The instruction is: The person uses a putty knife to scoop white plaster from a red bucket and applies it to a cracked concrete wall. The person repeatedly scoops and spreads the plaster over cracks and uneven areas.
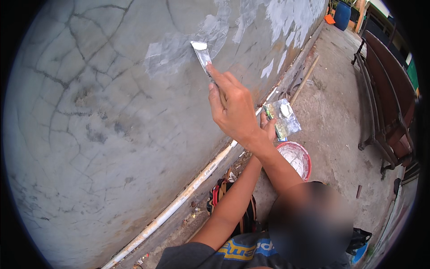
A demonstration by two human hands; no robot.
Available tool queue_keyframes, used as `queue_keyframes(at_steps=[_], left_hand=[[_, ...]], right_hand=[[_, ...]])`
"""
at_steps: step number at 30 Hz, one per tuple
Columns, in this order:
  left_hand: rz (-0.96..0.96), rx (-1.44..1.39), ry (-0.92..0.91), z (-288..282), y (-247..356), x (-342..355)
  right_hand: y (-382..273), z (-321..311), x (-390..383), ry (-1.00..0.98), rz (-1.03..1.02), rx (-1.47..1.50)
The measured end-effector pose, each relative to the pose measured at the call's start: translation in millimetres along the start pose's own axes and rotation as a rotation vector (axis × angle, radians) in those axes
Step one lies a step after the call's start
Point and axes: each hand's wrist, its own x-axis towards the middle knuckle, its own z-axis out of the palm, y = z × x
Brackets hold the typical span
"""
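My right hand [233, 107] grips a putty knife [201, 54] with white paste on its blade, held against the grey cracked wall [103, 143] beside whitish smeared patches [163, 58]. Below and behind it, my left hand [267, 125] holds a flat metal plate [291, 124] with a dab of white paste [285, 110]. My right forearm crosses over the left one. Under the plate, a red-rimmed bucket [304, 154] of white paste stands on the ground.
A white pipe [174, 206] runs along the wall's foot near a striped bag [215, 193]. A pole [306, 76] lies on the concrete ground [336, 125]. A dark wooden bench [385, 98] stands at right; a blue barrel [342, 15] is at the back.
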Motion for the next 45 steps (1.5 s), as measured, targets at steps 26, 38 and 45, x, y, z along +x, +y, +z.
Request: queue_keyframes(at_steps=[26, 38, 45], left_hand=[[-0.123, -0.011, -0.02, 25, 44, -29], [-0.108, -0.082, -0.049, 28, 38, -27], [0.096, 0.177, 0.005, 0, 42, -26]], right_hand=[[-23, -9, -45, -0.23, 0.103, 0.109], [-7, -10, -44, -0.221, 0.174, 0.099], [23, -121, -35, -0.385, 0.1, 0.025]])
